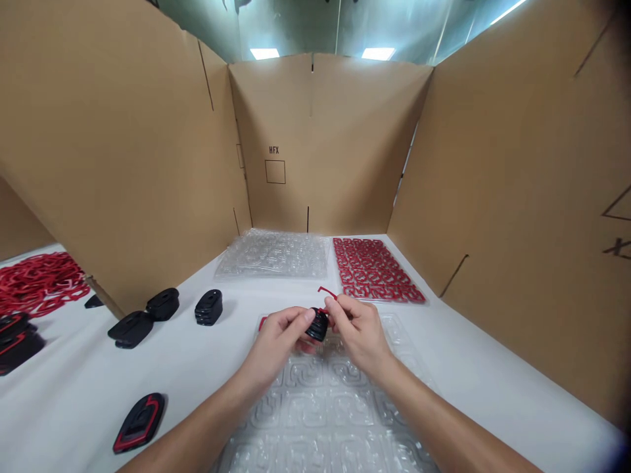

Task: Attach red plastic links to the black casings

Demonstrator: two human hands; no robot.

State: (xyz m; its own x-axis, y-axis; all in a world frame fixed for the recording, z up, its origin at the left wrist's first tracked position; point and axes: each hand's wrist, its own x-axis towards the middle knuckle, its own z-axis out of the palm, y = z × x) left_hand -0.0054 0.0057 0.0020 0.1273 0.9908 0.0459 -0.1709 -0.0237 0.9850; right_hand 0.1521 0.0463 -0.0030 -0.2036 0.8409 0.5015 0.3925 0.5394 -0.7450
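Between the fingers of my left hand is a small black ridged plastic part, held above a clear moulded tray. A thin bent red strip is pinched by my right hand; its free end sticks up past the fingertips. The strip's lower end is close to the black part, and my fingers hide whether they touch. A bit of red shows in the tray's far left corner, beside my left hand. On the table at the lower left lies a black part with a red strip inlaid.
Stacked black parts and further black pieces stand on the left. A heap of red strips lies at the far left. Farther back are clear trays and a tray filled with red strips. Cardboard walls enclose the table.
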